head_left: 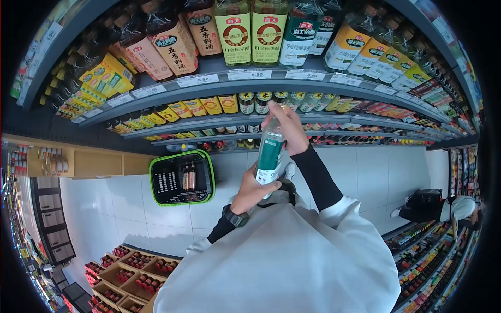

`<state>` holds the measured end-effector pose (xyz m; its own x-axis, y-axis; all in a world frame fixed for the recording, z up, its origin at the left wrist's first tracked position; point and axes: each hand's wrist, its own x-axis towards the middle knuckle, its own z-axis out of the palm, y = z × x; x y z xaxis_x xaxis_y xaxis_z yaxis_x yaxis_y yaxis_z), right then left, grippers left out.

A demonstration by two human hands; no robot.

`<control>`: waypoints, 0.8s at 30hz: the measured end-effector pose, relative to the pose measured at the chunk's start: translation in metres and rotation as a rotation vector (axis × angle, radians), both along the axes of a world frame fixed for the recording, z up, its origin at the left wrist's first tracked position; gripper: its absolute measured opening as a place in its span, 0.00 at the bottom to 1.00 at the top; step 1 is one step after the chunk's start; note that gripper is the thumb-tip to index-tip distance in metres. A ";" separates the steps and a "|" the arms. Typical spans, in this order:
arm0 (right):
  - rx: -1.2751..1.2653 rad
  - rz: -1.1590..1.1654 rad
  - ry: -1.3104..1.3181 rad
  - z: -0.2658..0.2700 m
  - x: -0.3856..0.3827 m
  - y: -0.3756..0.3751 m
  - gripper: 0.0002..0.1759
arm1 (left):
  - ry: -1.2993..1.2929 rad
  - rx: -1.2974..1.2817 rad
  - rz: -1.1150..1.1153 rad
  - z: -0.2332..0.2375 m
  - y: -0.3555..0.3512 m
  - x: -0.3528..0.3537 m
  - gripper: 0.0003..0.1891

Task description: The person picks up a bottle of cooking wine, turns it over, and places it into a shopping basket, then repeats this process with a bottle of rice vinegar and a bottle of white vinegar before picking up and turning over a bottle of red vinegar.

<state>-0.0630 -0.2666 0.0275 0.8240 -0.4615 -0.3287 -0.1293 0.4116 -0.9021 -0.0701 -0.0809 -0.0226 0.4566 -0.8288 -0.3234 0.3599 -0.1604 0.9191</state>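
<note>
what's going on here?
A shopper in a store aisle has a clear bottle with a green-and-white label, probably vinegar, in both hands. The left hand is around its lower part, the right hand up at its neck. Ahead are shelves of vinegar and cooking wine. On the floor to the left sits a black basket with a green rim and small bottles inside. Another person is by the shelving off to the right.

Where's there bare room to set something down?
Floor, three patches: between basket and left hand; between basket and wooden bins; between right sleeve and the other person. Crowded: shelves, bottles packed side by side, and the space between the hands, taken by the held bottle.
</note>
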 end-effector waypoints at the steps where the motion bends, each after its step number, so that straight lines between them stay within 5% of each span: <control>1: 0.010 -0.011 -0.009 -0.002 0.002 -0.001 0.18 | -0.041 -0.005 0.022 -0.001 0.000 -0.005 0.23; 2: 0.064 0.015 -0.051 -0.002 0.002 -0.003 0.17 | -0.083 -0.012 0.046 -0.002 -0.001 -0.007 0.23; 7: 0.622 0.186 -0.413 0.004 0.007 0.002 0.16 | 1.135 -0.649 -0.365 -0.016 0.000 -0.002 0.51; 10: 0.845 0.380 -0.645 -0.004 0.018 0.002 0.16 | 1.292 -0.888 -0.458 -0.025 -0.012 -0.019 0.54; 14: 0.751 0.236 -0.535 0.000 0.019 -0.001 0.16 | 1.394 -1.019 -0.505 -0.017 -0.018 -0.018 0.47; 19: 0.664 0.140 -0.153 -0.023 0.012 -0.009 0.22 | 1.083 -0.363 -0.097 0.015 0.000 0.000 0.35; 24: 0.788 0.164 -0.181 -0.051 0.011 -0.003 0.23 | 0.950 -0.246 -0.022 0.008 0.007 -0.005 0.30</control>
<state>-0.0519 -0.2700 -0.0232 0.9320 -0.0204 -0.3619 -0.1234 0.9209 -0.3698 -0.0754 -0.0737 -0.0150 0.0794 -0.9276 -0.3649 0.9661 -0.0186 0.2574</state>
